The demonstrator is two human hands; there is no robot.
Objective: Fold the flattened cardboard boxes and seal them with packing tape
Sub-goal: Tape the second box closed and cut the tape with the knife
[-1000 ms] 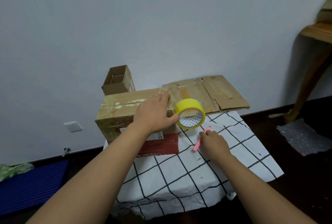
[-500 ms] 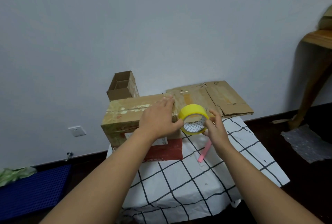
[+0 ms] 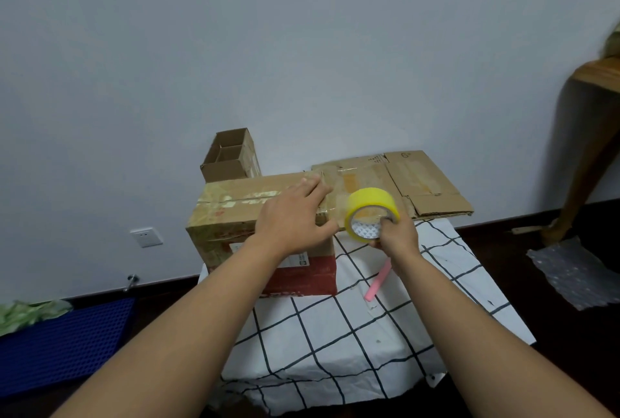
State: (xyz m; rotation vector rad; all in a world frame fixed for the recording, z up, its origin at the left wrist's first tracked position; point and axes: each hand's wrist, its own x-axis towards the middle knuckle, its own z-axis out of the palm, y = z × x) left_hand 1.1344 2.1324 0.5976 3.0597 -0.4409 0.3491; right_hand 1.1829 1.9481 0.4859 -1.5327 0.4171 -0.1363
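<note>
Brown cardboard, folded box, sits at the far left of the table, which is draped in white cloth with a black grid. The box's top seam is glossy with tape; the lower near face is red, with a white label partly hidden behind the wrist. The left hand lies palm down on the box's top at its right end, fingers straight and spread, thumb hanging over the near right corner.

Just right of the box, a yellow tape roll is held up on edge, its open core facing the camera. The right hand grips it from below, fingers hooked into the core, thumb side against the outer rim. A clear strip of tape appears to run from the roll back to the box's right end, but it is hard to make out.

A pink cutter lies on the cloth near the right wrist, apart from both hands. A flattened cardboard box lies at the far right edge of the table, behind the roll. A small open box with dividers stands behind the folded one, against the wall.

Floor: blue mesh mat on the left, bubble wrap on the right, wooden furniture leg beyond it.
</note>
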